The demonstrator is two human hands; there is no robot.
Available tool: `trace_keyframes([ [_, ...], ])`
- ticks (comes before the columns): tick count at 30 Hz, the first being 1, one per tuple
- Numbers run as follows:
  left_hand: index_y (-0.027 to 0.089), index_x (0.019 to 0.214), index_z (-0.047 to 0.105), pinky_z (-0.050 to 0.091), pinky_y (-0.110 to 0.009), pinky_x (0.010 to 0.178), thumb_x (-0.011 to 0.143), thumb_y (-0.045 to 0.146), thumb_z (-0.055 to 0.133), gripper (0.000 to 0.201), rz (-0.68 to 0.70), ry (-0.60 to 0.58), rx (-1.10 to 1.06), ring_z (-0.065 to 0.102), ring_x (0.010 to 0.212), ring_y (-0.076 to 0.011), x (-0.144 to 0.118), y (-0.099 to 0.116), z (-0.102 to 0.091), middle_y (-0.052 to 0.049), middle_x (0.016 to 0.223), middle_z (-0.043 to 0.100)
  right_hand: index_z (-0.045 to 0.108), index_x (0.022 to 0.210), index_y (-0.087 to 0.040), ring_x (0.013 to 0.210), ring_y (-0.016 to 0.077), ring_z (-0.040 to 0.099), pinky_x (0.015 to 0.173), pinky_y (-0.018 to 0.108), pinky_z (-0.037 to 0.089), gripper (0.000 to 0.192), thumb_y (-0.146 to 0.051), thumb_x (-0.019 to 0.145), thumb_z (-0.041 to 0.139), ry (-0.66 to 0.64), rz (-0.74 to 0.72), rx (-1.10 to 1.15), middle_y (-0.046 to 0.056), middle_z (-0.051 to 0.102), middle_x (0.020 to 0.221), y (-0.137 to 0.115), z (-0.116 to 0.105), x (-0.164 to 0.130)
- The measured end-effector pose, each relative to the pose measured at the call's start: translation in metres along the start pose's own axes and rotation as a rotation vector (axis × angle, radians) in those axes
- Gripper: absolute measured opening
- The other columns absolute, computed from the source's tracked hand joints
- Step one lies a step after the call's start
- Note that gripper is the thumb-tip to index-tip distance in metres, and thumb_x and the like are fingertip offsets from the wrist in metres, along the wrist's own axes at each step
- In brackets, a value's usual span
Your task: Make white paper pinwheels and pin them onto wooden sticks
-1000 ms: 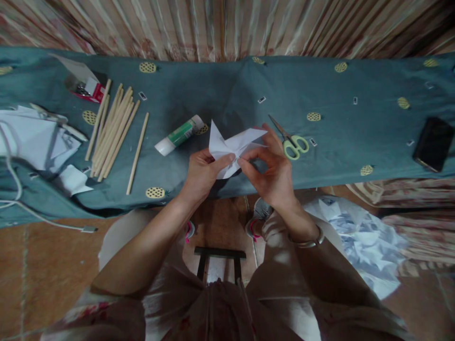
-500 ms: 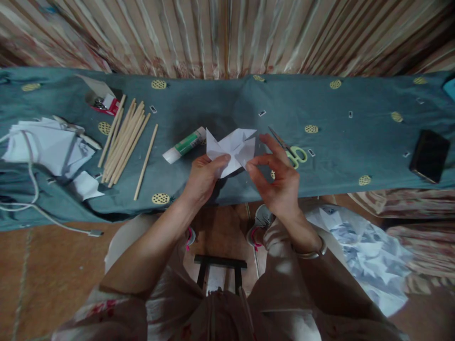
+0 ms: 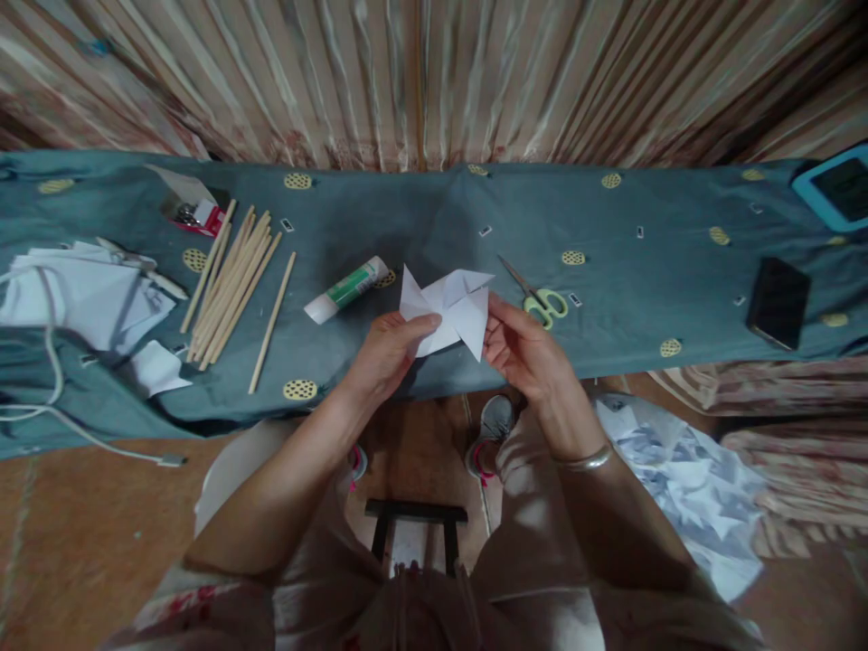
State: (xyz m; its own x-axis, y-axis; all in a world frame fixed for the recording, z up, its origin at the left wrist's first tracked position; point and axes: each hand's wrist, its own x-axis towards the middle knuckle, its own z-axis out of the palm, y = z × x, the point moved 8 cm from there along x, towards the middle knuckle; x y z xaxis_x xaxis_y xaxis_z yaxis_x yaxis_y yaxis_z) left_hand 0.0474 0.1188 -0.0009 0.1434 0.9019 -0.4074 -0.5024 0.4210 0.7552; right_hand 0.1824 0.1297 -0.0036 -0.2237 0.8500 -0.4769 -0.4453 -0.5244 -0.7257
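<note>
A white paper pinwheel with folded-in points is held up over the front part of the table. My left hand pinches its left side, thumb flat on top near the centre and the other fingers beneath. At the right edge, my right hand has its curled fingers against the paper, the tips partly hidden behind it. Left of the pinwheel lies a green-and-white glue stick. Scissors with light green handles rest just beyond my right hand.
Several wooden sticks lie at the left, with a single stick apart. Beyond are a small open box, stacked white paper and a white cable. A black phone, a blue-framed device and a bag of folded paper are rightward.
My right hand has gone from pinching a lower paper point to curling at the pinwheel's right edge. A lower-right point now stands out. The view has shifted slightly right.
</note>
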Motion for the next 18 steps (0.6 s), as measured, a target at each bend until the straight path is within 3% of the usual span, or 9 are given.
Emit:
trace_keyframes([
  [6, 0.017, 0.07, 0.073, 0.05, -0.026, 0.069, 0.06, 0.025, 0.079, 0.015, 0.011, -0.032, 0.016, 0.065, 0.067, -0.0139, 0.0, 0.0, 0.001, -0.001, 0.067, 0.071, 0.07, 0.081, -0.024, 0.083, 0.0213, 0.073, 0.072, 0.034, 0.061, 0.028, -0.044, 0.065, 0.081, -0.095, -0.019, -0.063, 0.001, 0.077, 0.084, 0.002, 0.01, -0.003],
  [12, 0.017, 0.069, 0.073, 0.051, -0.028, 0.071, 0.057, 0.025, 0.078, 0.015, 0.045, 0.0, 0.038, 0.064, 0.066, -0.0154, 0.001, 0.002, -0.001, -0.001, 0.068, 0.073, 0.073, 0.077, -0.023, 0.061, 0.0122, 0.067, 0.057, 0.025, 0.057, 0.024, -0.039, 0.063, 0.085, -0.044, -0.097, -0.122, -0.003, 0.073, 0.069, -0.004, 0.01, -0.005],
  [18, 0.016, 0.067, 0.072, 0.049, -0.027, 0.069, 0.06, 0.023, 0.077, 0.012, 0.074, -0.005, 0.051, 0.063, 0.065, -0.0141, 0.002, -0.001, -0.004, -0.002, 0.07, 0.072, 0.075, 0.074, -0.023, 0.058, 0.0106, 0.062, 0.054, 0.024, 0.053, 0.021, -0.035, 0.061, 0.086, -0.002, -0.158, -0.208, -0.002, 0.072, 0.07, -0.008, 0.008, -0.007],
])
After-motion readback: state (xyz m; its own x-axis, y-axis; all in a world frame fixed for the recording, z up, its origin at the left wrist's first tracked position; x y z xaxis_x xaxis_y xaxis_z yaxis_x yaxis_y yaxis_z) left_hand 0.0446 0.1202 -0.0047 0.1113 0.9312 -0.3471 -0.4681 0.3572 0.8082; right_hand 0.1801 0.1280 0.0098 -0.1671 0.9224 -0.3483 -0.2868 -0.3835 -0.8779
